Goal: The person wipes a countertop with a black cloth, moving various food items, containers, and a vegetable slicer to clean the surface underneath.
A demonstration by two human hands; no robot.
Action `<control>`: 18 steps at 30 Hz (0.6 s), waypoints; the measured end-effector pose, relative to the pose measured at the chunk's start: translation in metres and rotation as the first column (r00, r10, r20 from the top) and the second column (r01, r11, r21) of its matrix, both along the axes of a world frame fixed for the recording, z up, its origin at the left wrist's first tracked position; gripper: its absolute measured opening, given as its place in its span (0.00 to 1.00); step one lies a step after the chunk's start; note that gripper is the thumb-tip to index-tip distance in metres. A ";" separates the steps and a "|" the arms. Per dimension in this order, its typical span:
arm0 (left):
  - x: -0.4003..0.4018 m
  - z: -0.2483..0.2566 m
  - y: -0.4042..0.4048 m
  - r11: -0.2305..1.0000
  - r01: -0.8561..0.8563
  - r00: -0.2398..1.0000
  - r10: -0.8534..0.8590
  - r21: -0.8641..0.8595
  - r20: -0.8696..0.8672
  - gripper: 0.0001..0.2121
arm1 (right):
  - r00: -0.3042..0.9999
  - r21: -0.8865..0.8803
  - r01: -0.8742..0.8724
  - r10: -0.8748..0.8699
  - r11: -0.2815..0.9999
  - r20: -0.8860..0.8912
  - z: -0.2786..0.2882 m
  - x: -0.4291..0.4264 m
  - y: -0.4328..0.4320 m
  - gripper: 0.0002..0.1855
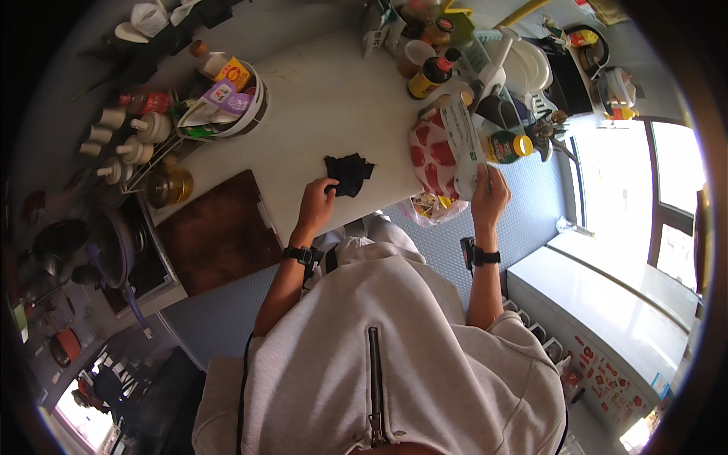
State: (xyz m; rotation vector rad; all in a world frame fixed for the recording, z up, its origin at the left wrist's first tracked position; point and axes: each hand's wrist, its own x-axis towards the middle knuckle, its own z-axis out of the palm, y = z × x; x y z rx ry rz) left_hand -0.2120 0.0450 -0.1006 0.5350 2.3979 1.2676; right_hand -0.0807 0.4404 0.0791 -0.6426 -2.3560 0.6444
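On the pale countertop (341,108) lies a crumpled black cloth (351,173). My left hand (319,199) pinches its near left corner between thumb and fingers. At the counter's right side, my right hand (490,190) grips the near edge of a white plastic package with green print (463,142). Part of that package rests against a red-and-white patterned bag (435,153). A jar with a yellow lid (522,145) stands just beyond my right hand. The fingertips of my right hand are partly hidden.
A dark brown board (219,233) lies left of the cloth, near a glass jug of oil (170,185). A round white basket (259,108) holds packets and a bottle. Sauce bottles (435,74) crowd the back right. A filled plastic bag (432,209) hangs below the counter edge.
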 end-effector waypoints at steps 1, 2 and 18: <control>0.000 0.000 0.001 1.000 0.007 1.000 -0.007 -0.006 -0.007 0.11 | 0.999 -0.039 0.034 -0.033 0.999 0.015 0.005 -0.007 -0.002 0.12; 0.000 0.000 0.001 1.000 0.005 1.000 -0.005 0.002 -0.003 0.11 | 0.998 -0.058 0.055 -0.054 0.997 0.026 0.011 -0.011 -0.005 0.12; -0.011 -0.001 0.019 0.998 0.019 0.998 -0.015 0.060 -0.058 0.11 | 0.979 -0.068 -0.024 0.038 0.997 0.201 0.051 -0.014 -0.021 0.21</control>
